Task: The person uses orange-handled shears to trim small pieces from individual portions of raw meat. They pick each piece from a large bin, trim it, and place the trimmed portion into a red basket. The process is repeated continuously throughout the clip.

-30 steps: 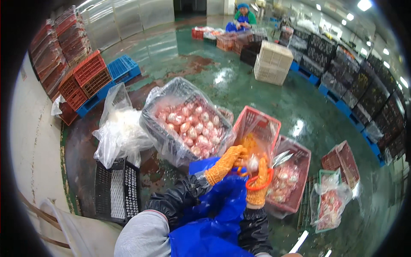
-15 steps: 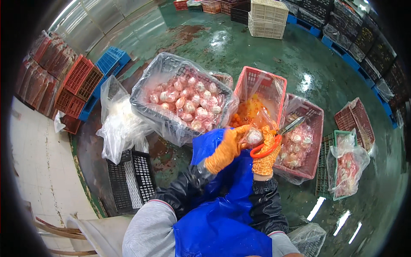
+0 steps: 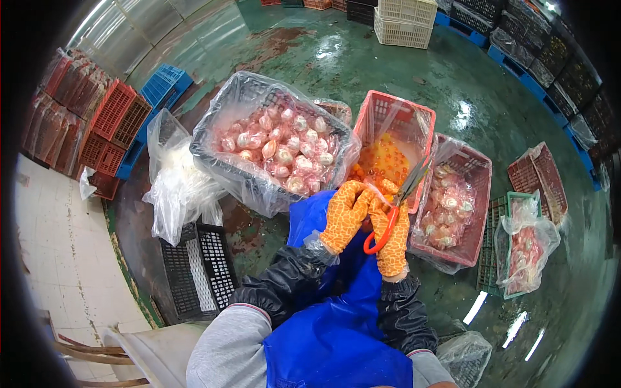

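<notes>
My right hand (image 3: 392,242), in an orange patterned glove, grips scissors (image 3: 379,238) with red-orange handles; their open-looking metal blades point up and right. Beside it, my left hand (image 3: 344,216) in a matching glove has its fingers curled together on a thin strip of clear plastic wrap (image 3: 373,193). Both hands meet over the near edge of a red crate (image 3: 424,123) lined with plastic. Inside it lie many orange yolk-like balls (image 3: 388,157) in cloudy liquid. My fingers hide whatever else is between the hands.
At left stands a large black crate (image 3: 204,134) of pinkish-white balls (image 3: 284,145) in clear wrap. A dark red crate (image 3: 479,226) with similar wrapped balls sits at right. A plastic bag (image 3: 184,187) and a black crate (image 3: 217,265) lie left. Stacked crates (image 3: 404,22) stand beyond.
The whitish wrapped ball that was between my hands no longer shows. My left hand has turned knuckles-up, close against the right. The scissors have swung to point more upward.
</notes>
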The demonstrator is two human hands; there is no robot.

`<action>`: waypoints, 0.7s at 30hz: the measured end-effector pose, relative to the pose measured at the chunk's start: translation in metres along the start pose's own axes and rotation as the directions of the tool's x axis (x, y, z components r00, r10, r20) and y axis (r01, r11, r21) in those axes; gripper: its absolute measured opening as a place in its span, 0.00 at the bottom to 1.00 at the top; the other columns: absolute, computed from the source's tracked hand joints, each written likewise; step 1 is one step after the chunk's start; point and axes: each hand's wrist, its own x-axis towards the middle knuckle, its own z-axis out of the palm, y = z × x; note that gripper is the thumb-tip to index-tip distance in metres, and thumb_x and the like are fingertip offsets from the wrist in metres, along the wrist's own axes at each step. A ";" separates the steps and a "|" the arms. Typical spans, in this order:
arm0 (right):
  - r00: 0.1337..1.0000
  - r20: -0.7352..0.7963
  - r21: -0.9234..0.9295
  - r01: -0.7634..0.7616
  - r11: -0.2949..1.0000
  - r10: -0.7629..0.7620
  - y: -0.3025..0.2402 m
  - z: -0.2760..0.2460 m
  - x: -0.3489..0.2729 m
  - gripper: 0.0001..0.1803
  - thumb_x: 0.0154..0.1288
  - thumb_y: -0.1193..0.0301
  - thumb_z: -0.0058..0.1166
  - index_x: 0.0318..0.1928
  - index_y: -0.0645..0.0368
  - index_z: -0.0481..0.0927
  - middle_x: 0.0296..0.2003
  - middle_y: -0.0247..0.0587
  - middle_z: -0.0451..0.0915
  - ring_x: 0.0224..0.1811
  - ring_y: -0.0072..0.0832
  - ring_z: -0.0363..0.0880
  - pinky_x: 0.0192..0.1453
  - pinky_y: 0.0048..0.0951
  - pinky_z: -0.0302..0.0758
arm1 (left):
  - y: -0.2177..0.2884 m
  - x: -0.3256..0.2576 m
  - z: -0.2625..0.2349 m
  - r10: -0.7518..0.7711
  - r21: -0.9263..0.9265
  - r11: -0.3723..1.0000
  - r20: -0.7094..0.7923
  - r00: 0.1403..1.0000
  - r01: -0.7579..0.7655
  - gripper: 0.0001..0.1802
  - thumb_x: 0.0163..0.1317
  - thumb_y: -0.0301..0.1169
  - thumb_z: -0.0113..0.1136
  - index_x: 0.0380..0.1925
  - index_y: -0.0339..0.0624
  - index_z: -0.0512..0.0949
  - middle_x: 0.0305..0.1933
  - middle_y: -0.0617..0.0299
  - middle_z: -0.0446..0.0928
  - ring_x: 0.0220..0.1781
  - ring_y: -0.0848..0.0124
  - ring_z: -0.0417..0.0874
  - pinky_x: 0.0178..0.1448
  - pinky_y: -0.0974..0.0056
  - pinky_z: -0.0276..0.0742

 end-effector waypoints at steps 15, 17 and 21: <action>0.990 -0.125 -0.289 0.020 0.957 -0.059 -0.018 0.011 0.013 0.21 0.59 0.80 0.51 0.54 0.59 0.66 0.38 0.33 0.71 0.40 0.18 0.70 0.44 0.18 0.71 | 0.023 0.005 0.015 -0.361 -0.499 0.795 0.067 0.930 0.345 0.11 0.65 0.39 0.47 0.35 0.44 0.72 0.26 0.65 0.73 0.23 0.77 0.73 0.24 0.74 0.69; 0.991 -0.081 0.024 0.113 0.993 -0.111 -0.022 0.005 0.018 0.20 0.61 0.79 0.50 0.54 0.60 0.66 0.35 0.31 0.69 0.38 0.19 0.69 0.42 0.18 0.71 | 0.014 0.018 -0.007 -0.399 -0.432 0.818 0.052 0.916 0.381 0.14 0.65 0.43 0.45 0.35 0.45 0.72 0.22 0.65 0.72 0.18 0.77 0.71 0.19 0.74 0.66; 0.993 0.063 -0.224 -0.087 0.971 0.103 -0.016 -0.021 0.001 0.28 0.56 0.69 0.59 0.55 0.65 0.65 0.37 0.35 0.69 0.37 0.21 0.69 0.41 0.21 0.70 | 0.019 0.043 -0.016 -0.272 -0.412 0.886 -0.086 0.959 0.214 0.21 0.66 0.50 0.39 0.32 0.45 0.72 0.16 0.65 0.70 0.10 0.77 0.65 0.13 0.73 0.59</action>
